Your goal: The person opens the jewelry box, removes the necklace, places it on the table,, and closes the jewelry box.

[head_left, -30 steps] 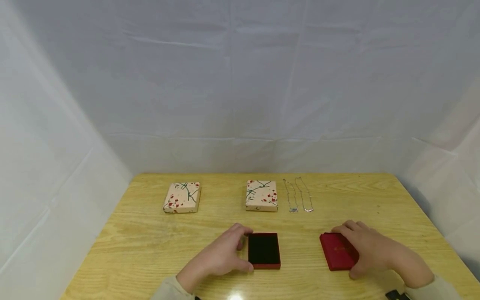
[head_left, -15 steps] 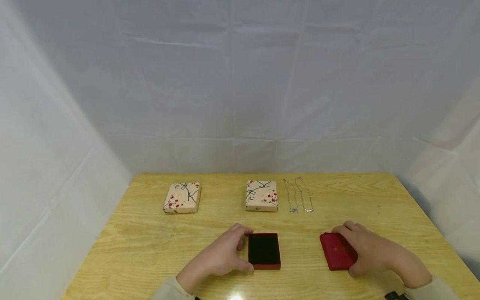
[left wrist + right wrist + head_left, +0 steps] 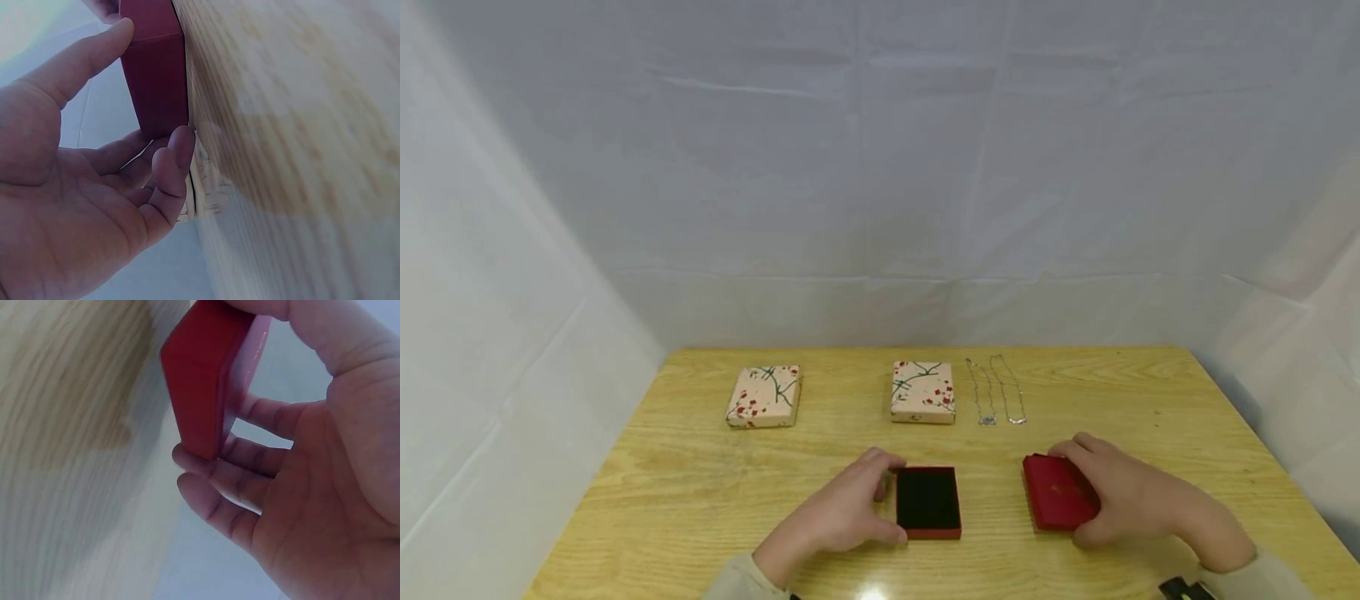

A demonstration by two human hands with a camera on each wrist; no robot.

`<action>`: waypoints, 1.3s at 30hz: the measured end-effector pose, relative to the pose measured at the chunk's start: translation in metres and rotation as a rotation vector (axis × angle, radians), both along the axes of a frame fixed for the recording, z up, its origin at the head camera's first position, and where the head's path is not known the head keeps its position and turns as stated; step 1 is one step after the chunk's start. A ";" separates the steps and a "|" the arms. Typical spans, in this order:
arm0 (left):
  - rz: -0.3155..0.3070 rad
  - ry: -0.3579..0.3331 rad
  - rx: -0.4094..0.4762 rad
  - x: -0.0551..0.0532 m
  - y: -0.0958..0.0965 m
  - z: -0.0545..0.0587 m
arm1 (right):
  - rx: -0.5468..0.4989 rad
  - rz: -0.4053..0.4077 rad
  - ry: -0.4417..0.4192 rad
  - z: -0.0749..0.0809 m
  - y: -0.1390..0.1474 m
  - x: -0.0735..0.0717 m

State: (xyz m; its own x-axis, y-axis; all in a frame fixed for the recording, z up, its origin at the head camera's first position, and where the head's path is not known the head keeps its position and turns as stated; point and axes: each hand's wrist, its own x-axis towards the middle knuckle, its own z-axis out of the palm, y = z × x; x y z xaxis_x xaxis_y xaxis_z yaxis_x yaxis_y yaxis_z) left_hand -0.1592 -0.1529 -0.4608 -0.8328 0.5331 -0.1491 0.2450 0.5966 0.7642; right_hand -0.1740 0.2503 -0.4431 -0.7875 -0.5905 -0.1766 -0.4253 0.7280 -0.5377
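A small open red box (image 3: pixel 928 502) with a black lining sits on the table in front of me. My left hand (image 3: pixel 853 507) holds it from the left side, thumb at its near corner and fingers at its far one. The left wrist view shows the red side wall (image 3: pixel 156 81) between thumb and fingers. To the right, my right hand (image 3: pixel 1131 493) grips a red box lid (image 3: pixel 1056 492) with faint gold lettering on top. In the right wrist view the lid (image 3: pixel 197 394) is tilted, with fingertips along one end and the thumb at the other.
Toward the back of the wooden table (image 3: pixel 700 483) lie two floral boxes, one at left (image 3: pixel 765 396) and another near the middle (image 3: pixel 922 392). Beside the middle box are two silver chain necklaces, a left one (image 3: pixel 988 419) and a right one (image 3: pixel 1017 419). White sheeting (image 3: pixel 865 308) surrounds the table.
My right hand has moved left and slightly away from me, carrying the red lid toward the open box. The left hand and its box have stayed in place.
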 end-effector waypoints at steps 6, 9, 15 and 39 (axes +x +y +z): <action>-0.001 0.018 0.000 0.001 0.001 0.001 | -0.039 0.003 -0.003 0.006 -0.016 0.000; -0.001 0.015 0.001 0.001 0.002 0.001 | -0.034 0.004 0.017 0.009 -0.027 -0.001; -0.001 -0.001 0.005 0.000 0.003 0.002 | -0.023 0.004 0.068 0.011 -0.048 -0.001; 0.012 0.036 0.020 0.000 0.009 -0.004 | 0.017 0.112 0.213 -0.004 -0.127 -0.005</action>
